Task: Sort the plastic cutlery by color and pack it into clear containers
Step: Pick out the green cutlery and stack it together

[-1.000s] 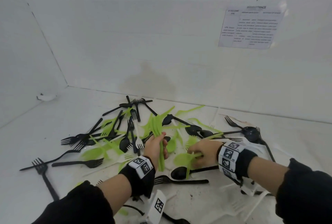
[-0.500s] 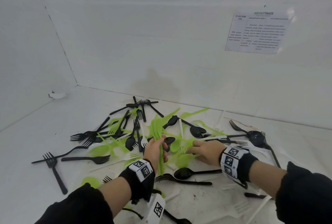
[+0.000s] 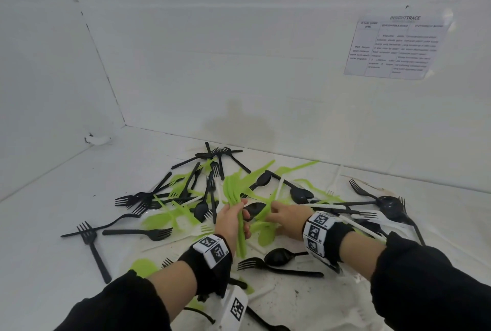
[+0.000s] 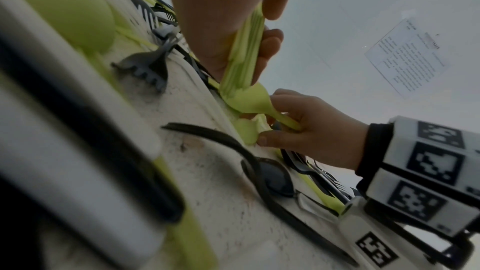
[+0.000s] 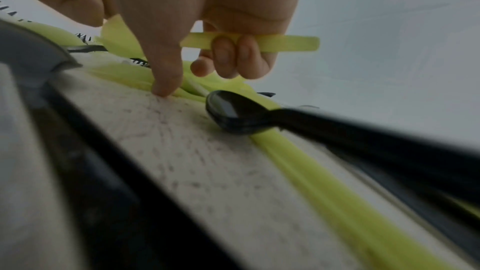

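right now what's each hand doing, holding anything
Left hand: closed around a bunch of green cutlery.
Right hand: fingers curled round a green handle.

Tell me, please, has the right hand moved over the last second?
Yes. Against the black spoon nearest the wrists, the right hand has shifted left, toward the left hand's green bundle.

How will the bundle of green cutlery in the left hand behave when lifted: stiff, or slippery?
The green bundle is probably light: the left hand grips it alone. Its thin handles look stiff but slightly bendable. The smooth pieces may slide apart, since only the middle is gripped.
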